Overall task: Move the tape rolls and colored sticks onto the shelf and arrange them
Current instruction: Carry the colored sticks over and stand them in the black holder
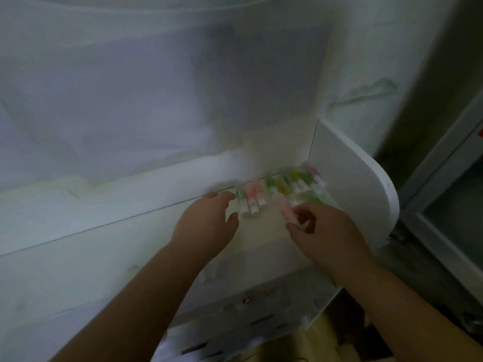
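Several colored sticks lie on the white shelf (109,231) near its right end. A small group of a green and two pink sticks (251,198) lies just right of my left hand (209,226), whose fingers are spread and relaxed beside them. A larger bunch of green, yellow and pink sticks (295,182) lies against the shelf's right side panel (347,184). My right hand (326,233) pinches a pink stick (286,209) by its lower end. The picture is blurred. No tape rolls are in view.
A white wall (156,87) rises behind the shelf. Below the shelf's front edge sits a white slotted basket (235,322). A grey framed cabinet or door (449,205) stands at the right.
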`<control>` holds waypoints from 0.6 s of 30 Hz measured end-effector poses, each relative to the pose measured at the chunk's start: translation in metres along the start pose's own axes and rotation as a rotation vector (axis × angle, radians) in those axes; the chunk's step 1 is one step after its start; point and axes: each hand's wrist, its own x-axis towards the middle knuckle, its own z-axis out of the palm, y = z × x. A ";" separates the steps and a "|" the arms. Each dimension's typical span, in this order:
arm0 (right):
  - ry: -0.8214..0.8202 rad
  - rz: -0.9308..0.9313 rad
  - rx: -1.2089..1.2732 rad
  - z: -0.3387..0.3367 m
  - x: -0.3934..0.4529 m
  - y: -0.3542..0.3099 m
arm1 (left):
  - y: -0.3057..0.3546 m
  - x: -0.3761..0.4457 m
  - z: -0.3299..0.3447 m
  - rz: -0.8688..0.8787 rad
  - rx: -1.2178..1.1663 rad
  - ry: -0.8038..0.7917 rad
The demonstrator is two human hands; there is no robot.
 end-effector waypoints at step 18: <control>0.096 0.058 0.451 -0.014 -0.011 0.025 | 0.011 0.053 0.021 -0.301 -0.128 -0.112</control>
